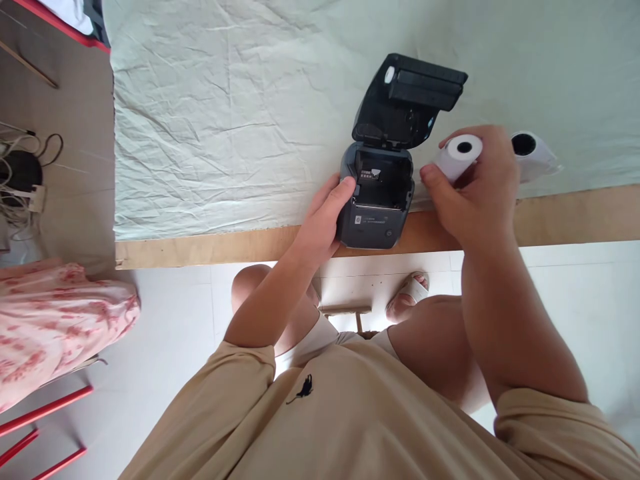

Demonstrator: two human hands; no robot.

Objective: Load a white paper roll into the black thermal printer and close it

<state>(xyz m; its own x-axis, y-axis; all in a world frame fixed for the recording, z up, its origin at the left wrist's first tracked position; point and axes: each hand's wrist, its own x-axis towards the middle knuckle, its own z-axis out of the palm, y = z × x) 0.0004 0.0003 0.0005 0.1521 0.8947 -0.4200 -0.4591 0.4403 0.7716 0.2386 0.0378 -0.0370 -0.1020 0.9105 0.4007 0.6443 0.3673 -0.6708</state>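
A black portable receipt printer (371,225) rests at the table's front edge, its lid (407,100) swung up and its paper bay bare inside. My left hand (327,210) grips the printer's left side, thumb on the rim of the bay. Just right of the printer, my right hand (483,180) is closed around a white paper roll (453,163), whose dark core hole faces up. Beyond that hand, a second white roll (537,157) in what looks like clear wrapping lies on the cloth.
A pale green wrinkled cloth (225,120) covers the table, with a bare wooden edge (210,247) in front. On the floor to the left are tangled cables (20,173). A pink patterned fabric (65,320) and red bars (45,410) are nearer me.
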